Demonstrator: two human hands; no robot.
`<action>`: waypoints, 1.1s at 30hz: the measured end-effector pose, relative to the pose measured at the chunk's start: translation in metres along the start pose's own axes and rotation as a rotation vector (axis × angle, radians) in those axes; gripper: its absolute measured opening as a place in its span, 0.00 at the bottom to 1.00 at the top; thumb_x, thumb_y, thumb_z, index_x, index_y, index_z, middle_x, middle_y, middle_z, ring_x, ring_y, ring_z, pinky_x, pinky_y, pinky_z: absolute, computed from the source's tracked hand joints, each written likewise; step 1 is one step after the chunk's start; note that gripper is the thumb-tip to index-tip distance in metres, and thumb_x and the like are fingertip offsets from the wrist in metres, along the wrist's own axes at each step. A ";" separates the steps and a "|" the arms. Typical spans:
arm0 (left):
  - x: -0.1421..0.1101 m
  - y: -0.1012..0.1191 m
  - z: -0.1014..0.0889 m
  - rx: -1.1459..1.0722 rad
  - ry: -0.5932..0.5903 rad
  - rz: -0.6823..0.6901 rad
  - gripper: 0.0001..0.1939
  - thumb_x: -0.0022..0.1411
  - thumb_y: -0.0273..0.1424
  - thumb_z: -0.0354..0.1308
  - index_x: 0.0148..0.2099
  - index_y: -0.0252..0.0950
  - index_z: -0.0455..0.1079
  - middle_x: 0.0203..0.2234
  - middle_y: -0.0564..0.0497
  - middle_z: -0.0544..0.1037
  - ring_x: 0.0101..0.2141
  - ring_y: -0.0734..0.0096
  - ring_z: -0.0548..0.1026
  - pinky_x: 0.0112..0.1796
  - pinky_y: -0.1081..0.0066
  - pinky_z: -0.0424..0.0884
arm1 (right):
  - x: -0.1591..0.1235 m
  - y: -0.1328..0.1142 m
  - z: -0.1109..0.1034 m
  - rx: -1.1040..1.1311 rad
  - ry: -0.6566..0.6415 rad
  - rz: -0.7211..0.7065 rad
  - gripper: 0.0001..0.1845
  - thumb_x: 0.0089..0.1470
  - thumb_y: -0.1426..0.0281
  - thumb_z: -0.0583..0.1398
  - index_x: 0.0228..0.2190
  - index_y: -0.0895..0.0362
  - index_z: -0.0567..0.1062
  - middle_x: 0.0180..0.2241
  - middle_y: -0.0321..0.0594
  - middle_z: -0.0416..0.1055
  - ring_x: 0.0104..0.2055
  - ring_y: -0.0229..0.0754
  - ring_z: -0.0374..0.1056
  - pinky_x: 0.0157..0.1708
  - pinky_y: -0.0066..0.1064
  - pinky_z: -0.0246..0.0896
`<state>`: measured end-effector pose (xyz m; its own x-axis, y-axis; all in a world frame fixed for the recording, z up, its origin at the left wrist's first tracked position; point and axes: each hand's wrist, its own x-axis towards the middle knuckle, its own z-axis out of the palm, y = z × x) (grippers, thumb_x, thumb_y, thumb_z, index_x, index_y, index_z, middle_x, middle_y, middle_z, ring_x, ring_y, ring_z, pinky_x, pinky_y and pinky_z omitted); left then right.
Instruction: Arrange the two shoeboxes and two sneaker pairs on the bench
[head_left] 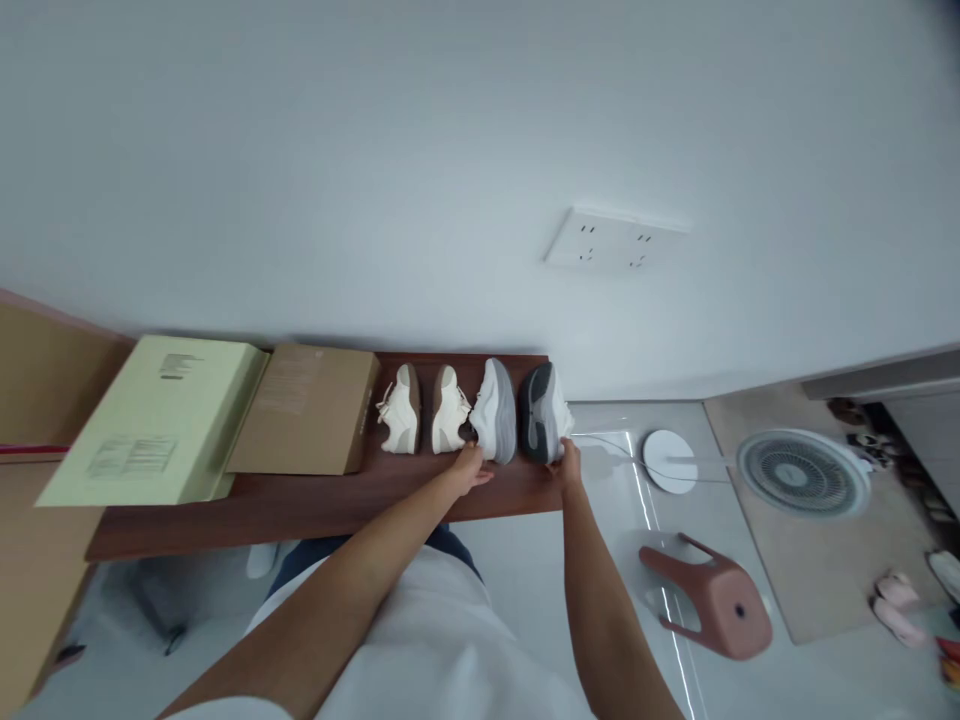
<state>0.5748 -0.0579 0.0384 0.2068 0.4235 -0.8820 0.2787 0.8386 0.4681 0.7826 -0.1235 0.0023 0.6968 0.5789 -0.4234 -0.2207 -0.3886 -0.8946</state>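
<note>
A white sneaker with a thick grey sole (495,412) lies tipped on its side on the dark wooden table (330,510). My left hand (470,470) holds it at the heel end, its fingers closed there. Beside it, at the table's right end, is another white sneaker with a black and grey sole (538,415), also tipped over. My right hand (568,466) grips its heel end from the right; some fingers are hidden. To the left stand two cream sneakers with brown soles, one (405,410) left of the other (448,412), both on their sides and apart.
A brown cardboard box (300,410) and a pale green box (150,420) sit on the table's left part. Behind is a wall with a socket plate (616,240). On the floor to the right are a pink stool (724,605), a fan (802,472) and several shoes.
</note>
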 end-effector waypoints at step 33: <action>-0.176 -0.116 -0.366 0.430 0.911 0.506 0.18 0.64 0.30 0.49 0.53 0.38 0.73 0.48 0.45 0.80 0.48 0.60 0.78 0.54 0.61 0.71 | -0.247 -0.007 0.221 -0.695 -1.026 -0.523 0.16 0.50 0.67 0.65 0.43 0.51 0.81 0.46 0.48 0.78 0.51 0.59 0.71 0.57 0.54 0.57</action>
<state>0.1625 -0.1039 0.1192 -0.3245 0.9212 -0.2146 0.6935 0.3860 0.6083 0.4612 -0.1054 0.0814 -0.2975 0.9226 -0.2457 0.5145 -0.0618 -0.8553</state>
